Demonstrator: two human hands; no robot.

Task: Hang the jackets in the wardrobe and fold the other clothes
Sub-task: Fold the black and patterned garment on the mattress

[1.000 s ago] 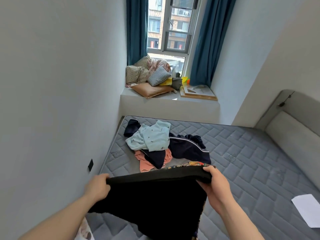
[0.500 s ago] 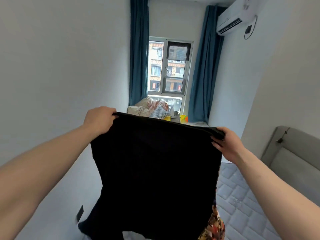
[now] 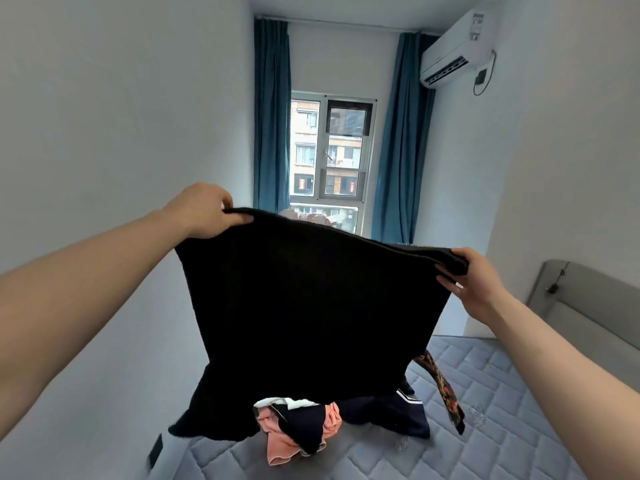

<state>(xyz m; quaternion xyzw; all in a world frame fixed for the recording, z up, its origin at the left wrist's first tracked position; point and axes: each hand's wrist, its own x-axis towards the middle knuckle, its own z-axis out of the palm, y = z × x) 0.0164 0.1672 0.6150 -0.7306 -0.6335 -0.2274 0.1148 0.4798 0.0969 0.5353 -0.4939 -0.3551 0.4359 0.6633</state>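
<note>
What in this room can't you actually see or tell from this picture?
- Head view: most of the clothes pile and the sill sit behind the black garment.
- Which kind of garment it is: unclear.
- Left hand, right hand: fingertips buried in cloth.
- Wardrobe: out of frame.

You face white walls and a far daylit window flanked by teal curtains, an air conditioner high right, a grey quilted mattress near, and a padded headboard right.
</note>
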